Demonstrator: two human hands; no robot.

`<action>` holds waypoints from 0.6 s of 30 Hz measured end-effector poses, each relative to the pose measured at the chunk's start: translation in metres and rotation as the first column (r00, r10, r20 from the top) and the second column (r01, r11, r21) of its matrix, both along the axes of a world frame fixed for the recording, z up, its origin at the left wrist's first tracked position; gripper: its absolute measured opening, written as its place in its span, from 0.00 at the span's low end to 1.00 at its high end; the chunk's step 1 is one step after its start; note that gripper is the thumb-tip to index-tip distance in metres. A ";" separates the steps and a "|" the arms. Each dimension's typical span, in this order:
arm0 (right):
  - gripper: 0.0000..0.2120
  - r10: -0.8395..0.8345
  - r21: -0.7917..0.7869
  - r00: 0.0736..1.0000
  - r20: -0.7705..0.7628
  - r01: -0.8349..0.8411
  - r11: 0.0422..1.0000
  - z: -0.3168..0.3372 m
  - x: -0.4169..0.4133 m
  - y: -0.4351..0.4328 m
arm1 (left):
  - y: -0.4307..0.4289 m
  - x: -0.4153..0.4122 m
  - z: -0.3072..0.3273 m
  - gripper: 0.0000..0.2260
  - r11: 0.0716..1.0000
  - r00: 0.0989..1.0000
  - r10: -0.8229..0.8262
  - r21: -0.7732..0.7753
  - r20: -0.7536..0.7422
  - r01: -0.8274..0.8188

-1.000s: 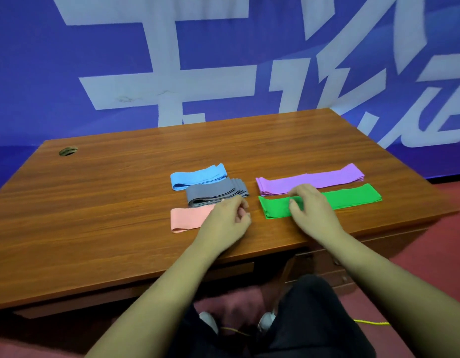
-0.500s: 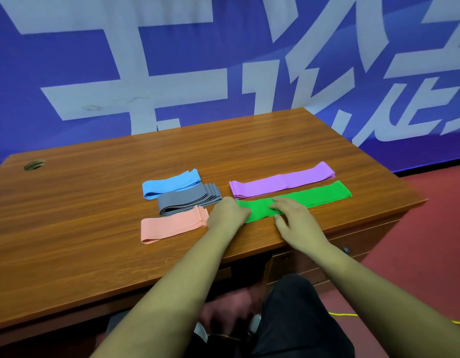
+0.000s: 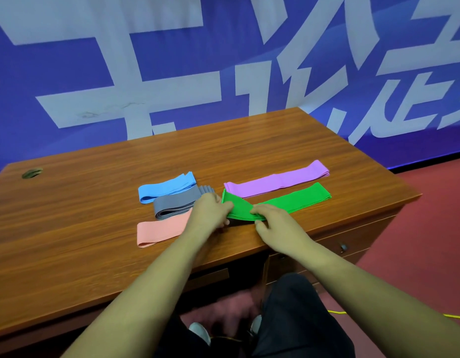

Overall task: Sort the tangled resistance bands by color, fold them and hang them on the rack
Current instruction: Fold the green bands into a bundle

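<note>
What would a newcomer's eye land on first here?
The left hand and right hand meet at the desk's near edge, pinching the green band, its left end lifted off the wood. The purple band lies just behind it; blue band, grey band and pink band sit to the left. A blue banner with white characters fills the background.
</note>
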State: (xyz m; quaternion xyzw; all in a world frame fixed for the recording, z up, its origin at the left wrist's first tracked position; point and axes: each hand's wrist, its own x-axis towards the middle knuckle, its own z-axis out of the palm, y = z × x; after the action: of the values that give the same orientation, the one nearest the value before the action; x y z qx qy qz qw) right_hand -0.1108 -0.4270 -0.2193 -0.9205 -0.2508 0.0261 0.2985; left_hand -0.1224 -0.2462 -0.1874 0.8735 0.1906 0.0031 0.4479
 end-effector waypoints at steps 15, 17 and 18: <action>0.07 0.201 0.595 0.581 -0.789 0.640 0.486 0.022 0.029 0.005 | -0.032 0.006 0.003 0.09 0.907 0.968 -0.171 -0.355 0.182 0.227; 0.11 0.169 0.567 0.563 -0.809 0.672 0.477 0.022 0.033 0.000 | -0.032 0.006 0.000 0.08 0.895 0.967 -0.085 -0.408 0.239 0.180; 0.12 0.144 0.550 0.556 -0.819 0.687 0.475 0.022 0.036 -0.003 | -0.030 0.007 -0.005 0.06 0.907 0.958 -0.058 -0.387 0.280 0.168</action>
State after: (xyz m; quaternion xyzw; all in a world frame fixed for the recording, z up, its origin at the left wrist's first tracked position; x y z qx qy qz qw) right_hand -0.0749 -0.4300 -0.1970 -0.5736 0.0999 0.2445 0.7754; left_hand -0.1150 -0.2758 -0.1925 0.7626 0.0747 0.0524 0.6405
